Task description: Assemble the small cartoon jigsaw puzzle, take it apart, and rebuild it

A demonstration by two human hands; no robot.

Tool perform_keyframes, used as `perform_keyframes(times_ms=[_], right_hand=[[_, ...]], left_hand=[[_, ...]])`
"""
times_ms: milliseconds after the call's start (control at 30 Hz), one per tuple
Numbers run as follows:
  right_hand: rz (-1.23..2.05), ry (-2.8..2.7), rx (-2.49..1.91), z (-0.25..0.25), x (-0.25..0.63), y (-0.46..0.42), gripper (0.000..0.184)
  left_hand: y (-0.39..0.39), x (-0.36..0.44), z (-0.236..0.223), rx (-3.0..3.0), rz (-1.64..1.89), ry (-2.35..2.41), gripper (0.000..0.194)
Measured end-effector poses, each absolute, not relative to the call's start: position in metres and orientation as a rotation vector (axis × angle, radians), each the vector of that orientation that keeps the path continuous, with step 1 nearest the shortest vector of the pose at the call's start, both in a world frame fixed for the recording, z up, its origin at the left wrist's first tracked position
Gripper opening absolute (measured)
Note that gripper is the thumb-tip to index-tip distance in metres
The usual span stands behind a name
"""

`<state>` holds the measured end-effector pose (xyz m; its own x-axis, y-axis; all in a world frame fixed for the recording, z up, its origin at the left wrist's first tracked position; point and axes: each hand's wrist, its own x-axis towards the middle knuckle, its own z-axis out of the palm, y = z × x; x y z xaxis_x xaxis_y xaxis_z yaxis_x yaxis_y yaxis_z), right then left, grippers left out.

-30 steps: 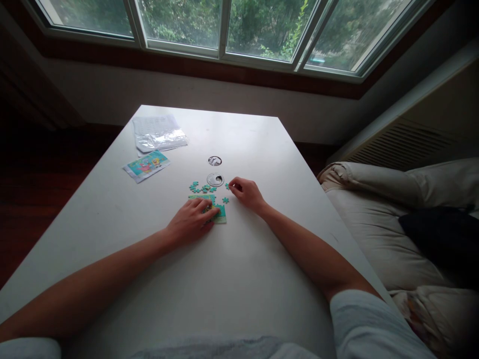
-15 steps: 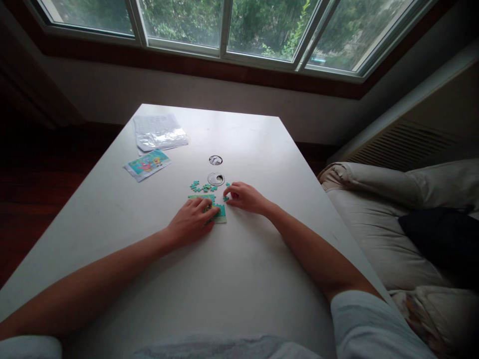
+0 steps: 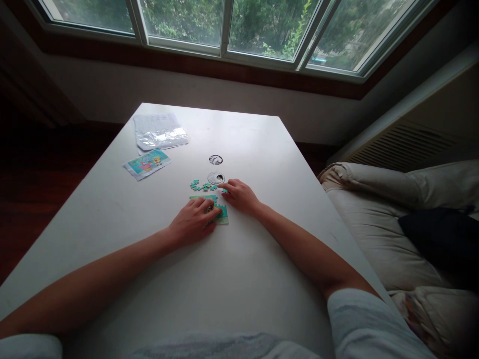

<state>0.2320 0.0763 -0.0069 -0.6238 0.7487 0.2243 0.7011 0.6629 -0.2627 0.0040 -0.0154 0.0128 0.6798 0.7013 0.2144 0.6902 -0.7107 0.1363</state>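
Taking the partly joined jigsaw (image 3: 224, 215) as the centre of a clock, with 12 o'clock toward the window (image 3: 258, 27), the puzzle lies flat on the white table (image 3: 239, 279), its teal and green picture partly covered by the left hand (image 3: 191, 219). That hand comes in from about 8 o'clock, palm down, fingers loosely spread and lying across the joined pieces; it rests on them and is not closed around anything. The right hand (image 3: 241, 196) is at about 2 o'clock, its fingers half curled and the index finger reaching out toward 12. A small teal piece (image 3: 224, 191) shows at its fingertips, at about 1 o'clock, but whether the fingers pinch it or only touch it I cannot tell. More loose pieces (image 3: 195, 186) are scattered in a band from 11 to 12 o'clock, near the puzzle's far edge and apart from it, the nearest of them just beside the right index fingertip. Beyond them, at 12, two round silvery discs (image 3: 216, 178) sit one behind the other. At 10 o'clock lies a picture card (image 3: 148, 163) with cartoon figures on teal, tilted a little; at 11, just beyond it, a clear plastic packet (image 3: 160, 133) lies with papers. Off the table at 3 o'clock stands a pale sofa (image 3: 359, 214) with a dark cloth (image 3: 437, 239) on it.
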Motion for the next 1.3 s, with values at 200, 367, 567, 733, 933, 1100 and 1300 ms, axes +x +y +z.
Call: perform_keyframes(times_ms=[200, 367, 567, 733, 933, 1100, 1300], right_hand=[[0.167, -2.629, -1.149, -0.005, 0.225, 0.076, 0.032], [0.168, -2.567, -1.217, 0.000, 0.232, 0.072, 0.014], [0.095, -2.518, -1.315, 0.004, 0.228, 0.063, 0.017], [0.205, -2.489, -1.263, 0.005, 0.230, 0.066, 0.021], [0.341, -2.505, -1.146, 0.001, 0.244, 0.075, 0.018], [0.295, -2.519, -1.192, -0.001, 0.241, 0.073, 0.018], [0.303, -2.481, -1.197, -0.004, 0.237, 0.071, 0.015]], left_hand=[[-0.017, 0.006, 0.014, 2.859, 0.370, 1.193, 0.034], [-0.016, 0.005, 0.013, 2.853, 0.387, 1.196, 0.035], [-0.015, 0.004, 0.011, 2.849, 0.375, 1.257, 0.036], [-0.014, 0.002, 0.009, 2.836, 0.406, 1.260, 0.036], [-0.013, 0.000, 0.010, 2.835, 0.382, 1.256, 0.036], [-0.012, 0.000, 0.008, 2.841, 0.379, 1.256, 0.036], [-0.007, -0.003, 0.006, 2.842, 0.401, 1.228, 0.035]])
